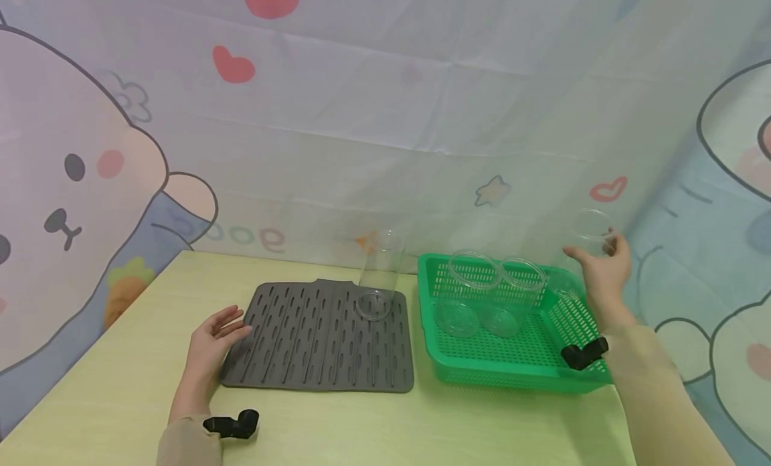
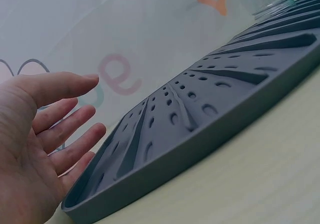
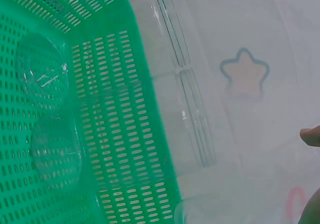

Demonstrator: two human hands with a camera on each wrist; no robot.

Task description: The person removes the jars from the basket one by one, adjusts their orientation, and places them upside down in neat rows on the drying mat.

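We saw a green basket [image 3: 112, 17] from six to eleven o'clock, one clear cup [image 3: 117, 52] in it at ten and a second cup [image 3: 132, 136] at eight, rims showing past its edge. A fingertip [image 3: 311, 137] appeared at three, a printed star [image 3: 245, 77] at two.

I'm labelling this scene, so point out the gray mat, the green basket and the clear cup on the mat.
Gray mat [image 1: 316, 345]: head view, on its slotted top.
Green basket [image 1: 515, 372]: head view, on its near wall.
Clear cup [image 1: 382, 272]: head view, on its see-through side.
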